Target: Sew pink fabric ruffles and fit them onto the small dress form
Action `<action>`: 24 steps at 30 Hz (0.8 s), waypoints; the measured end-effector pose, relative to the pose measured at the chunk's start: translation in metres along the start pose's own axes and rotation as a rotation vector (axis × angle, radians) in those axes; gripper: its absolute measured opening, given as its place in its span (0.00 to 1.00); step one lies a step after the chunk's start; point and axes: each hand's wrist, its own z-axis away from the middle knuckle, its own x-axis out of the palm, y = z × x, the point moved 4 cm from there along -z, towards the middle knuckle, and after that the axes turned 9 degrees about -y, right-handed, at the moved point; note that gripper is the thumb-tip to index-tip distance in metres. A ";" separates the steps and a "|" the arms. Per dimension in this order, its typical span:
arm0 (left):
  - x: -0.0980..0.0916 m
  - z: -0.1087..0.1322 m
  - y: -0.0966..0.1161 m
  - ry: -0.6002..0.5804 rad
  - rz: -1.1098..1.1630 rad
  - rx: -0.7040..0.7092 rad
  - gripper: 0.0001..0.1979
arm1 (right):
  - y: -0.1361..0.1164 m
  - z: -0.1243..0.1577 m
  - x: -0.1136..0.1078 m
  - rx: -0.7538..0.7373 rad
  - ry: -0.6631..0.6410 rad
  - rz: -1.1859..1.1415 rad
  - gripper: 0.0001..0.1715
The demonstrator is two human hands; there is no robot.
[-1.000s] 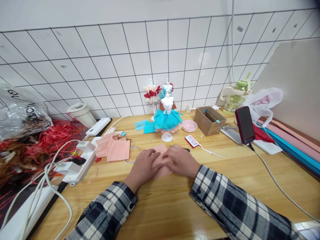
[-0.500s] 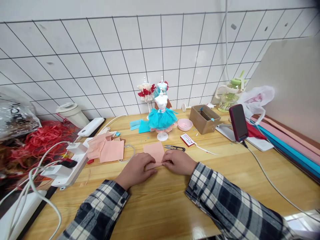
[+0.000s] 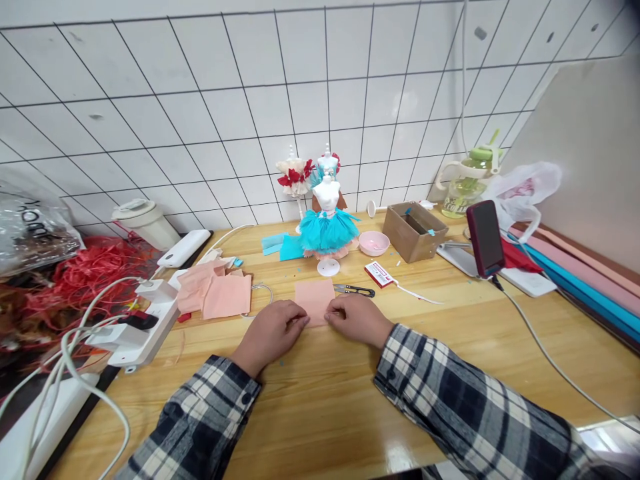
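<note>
Here, a person's left hand [image 3: 274, 333] pinches the near left edge of a peach sheet [image 3: 315, 303] flat on the wooden worktop [image 3: 310, 413], while the right hand [image 3: 357, 320] pinches its near right edge. An uneven pull between the two could crease or tear the sheet, which looks thin. Just beyond the right knuckles lie dark-handled snips [image 3: 356, 291]; a careless sideways slide could snag the sheet or nick a finger. Farther back, a red-and-white packet [image 3: 379, 274] carries print too small to read. Beyond it, a white dress form [image 3: 327, 233] in a turquoise skirt might topple if knocked. Dark letters on a clear plastic bag [image 3: 35, 230] at left, and pale ones on a green-lidded bottle [image 3: 465, 183] near the tiled wall [image 3: 350, 100], cannot be made out reliably.
</note>
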 end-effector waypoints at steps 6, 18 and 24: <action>-0.008 0.003 0.002 0.144 -0.095 -0.010 0.11 | -0.004 -0.001 0.003 0.031 0.053 0.066 0.10; 0.007 -0.003 0.016 -0.093 -0.205 0.164 0.14 | -0.002 0.001 0.001 0.066 0.047 0.094 0.12; 0.005 -0.002 0.014 -0.061 -0.210 0.168 0.14 | 0.003 0.008 -0.010 0.197 0.120 0.185 0.06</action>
